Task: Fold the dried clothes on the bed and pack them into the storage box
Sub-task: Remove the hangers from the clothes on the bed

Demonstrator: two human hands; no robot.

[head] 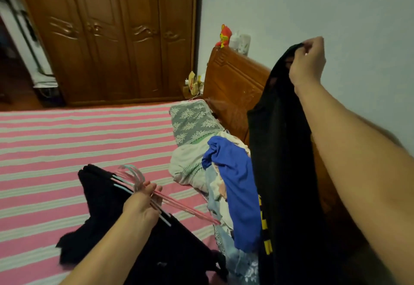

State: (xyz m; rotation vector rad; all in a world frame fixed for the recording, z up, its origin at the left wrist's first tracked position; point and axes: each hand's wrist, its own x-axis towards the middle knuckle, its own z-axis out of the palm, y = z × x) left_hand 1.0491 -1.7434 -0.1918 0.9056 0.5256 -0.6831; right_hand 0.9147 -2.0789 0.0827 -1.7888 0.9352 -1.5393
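**A:** Where is the garment now, compared with my fingers?

**B:** I see the black garment (pixel 280 150) hanging straight down from the right hand (pixel 309 65). The fingers (pixel 301 48) pinch its top edge, high up near the headboard (pixel 233 83). So its long axis is vertical, and its lower end falls in front of the pile of clothes (pixel 233 181) on the bed (pixel 78 141).

**A:** And my left hand?

**B:** The left hand (pixel 140 205) is low, over another black garment (pixel 100 195) lying on the bed. Its fingers are curled around a bunch of hangers (pixel 143 186), pink and light blue, so this hand is not free.

**A:** Which hand is nearer for the fold?

**B:** I judge the right one only; the left must put the hangers down first, then reach up and to the right for the other top corner. The storage box I cannot find in this view; maybe it is outside it.
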